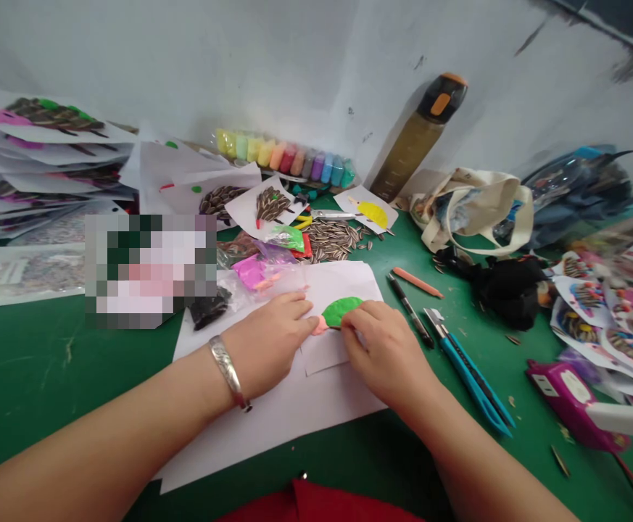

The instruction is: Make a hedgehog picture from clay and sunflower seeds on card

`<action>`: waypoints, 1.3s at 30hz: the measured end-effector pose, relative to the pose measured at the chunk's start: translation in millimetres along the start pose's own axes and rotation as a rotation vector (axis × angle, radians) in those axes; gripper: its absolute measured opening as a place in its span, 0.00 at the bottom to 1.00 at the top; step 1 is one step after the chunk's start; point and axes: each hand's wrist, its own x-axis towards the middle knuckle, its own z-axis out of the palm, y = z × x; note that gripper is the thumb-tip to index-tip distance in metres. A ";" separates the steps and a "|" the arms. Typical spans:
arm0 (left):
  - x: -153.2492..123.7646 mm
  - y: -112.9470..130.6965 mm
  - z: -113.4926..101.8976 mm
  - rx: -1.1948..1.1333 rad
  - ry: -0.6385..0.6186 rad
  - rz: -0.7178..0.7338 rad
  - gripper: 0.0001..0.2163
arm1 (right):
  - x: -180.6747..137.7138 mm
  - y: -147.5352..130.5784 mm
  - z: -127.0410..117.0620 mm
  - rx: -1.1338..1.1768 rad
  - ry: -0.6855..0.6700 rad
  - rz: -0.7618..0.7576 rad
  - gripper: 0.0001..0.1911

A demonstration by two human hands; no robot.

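On a small white sheet [327, 359] lies a flat green half-dome of modelling clay [343, 310] with a small lump of pink clay [320, 327] at its left end. My left hand [270, 337], a silver bangle on its wrist, rests on the paper with fingers stretched out, one fingertip touching the pink clay. My right hand [384, 348] is curled at the green clay's lower right edge, thumb and fingers pinched together. What lies between those fingertips, if anything, is hidden. A larger white sheet [272, 442] is under both hands.
Right of the paper lie a black pen [410, 310], an orange stick [417, 283] and a blue utility knife [471, 377]. Sunflower seeds [332, 241] are heaped behind. A bottle [417, 138] leans on the wall; a magenta glue gun [577, 406] sits at right, stacked pictures [49, 170] at left.
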 end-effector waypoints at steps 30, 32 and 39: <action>-3.4 10.9 10.7 0.249 0.099 0.075 0.25 | -4.7 12.0 -2.3 -0.014 -0.114 -0.180 0.09; -2.7 11.4 11.1 0.264 0.120 0.073 0.24 | -4.7 12.3 -1.9 -0.020 -0.114 -0.188 0.09; -0.7 12.8 13.3 0.190 0.117 0.033 0.21 | -4.8 11.8 -1.5 -0.011 -0.099 -0.202 0.09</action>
